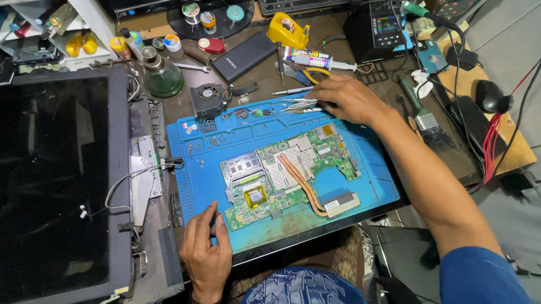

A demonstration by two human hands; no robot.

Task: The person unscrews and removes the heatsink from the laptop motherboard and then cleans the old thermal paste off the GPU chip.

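Cluttered dark brown bench (332, 38), worn matte top, crowded with tools; grey tiled floor to the right; a blue rubbery mat (370, 165) with moulded trays along its top edge lies in the middle; on it a green board (290, 169), flat and irregular in outline, studded with silvery shields and a square chip ringed in amber tape; a copper pipe (300, 181) curves across the board to a grey flat block at its lower right.

Left of the mat a laptop screen (44, 182), glossy black, lies flat in a dark grey frame with bare metal hinges and loose wires; above the mat a small black fan (209, 96), a green glass bottle (163, 77), a black slab-shaped pack (245, 56), a yellow tape holder (287, 31) and a white tube (315, 60); a bristle brush (426, 119) lies to the right.

Left hand (205, 251) rests at the mat's lower left corner, fingers curled loosely, a thin dark tool under the thumb, cannot tell how firmly it is held; the board lies just right of this hand, near but apart.

Right hand (348, 98) lies at the mat's top edge, fingers bent down over slim metal tweezers (299, 104) in the tray; grip itself is hidden; the board lies just below this hand, apart.
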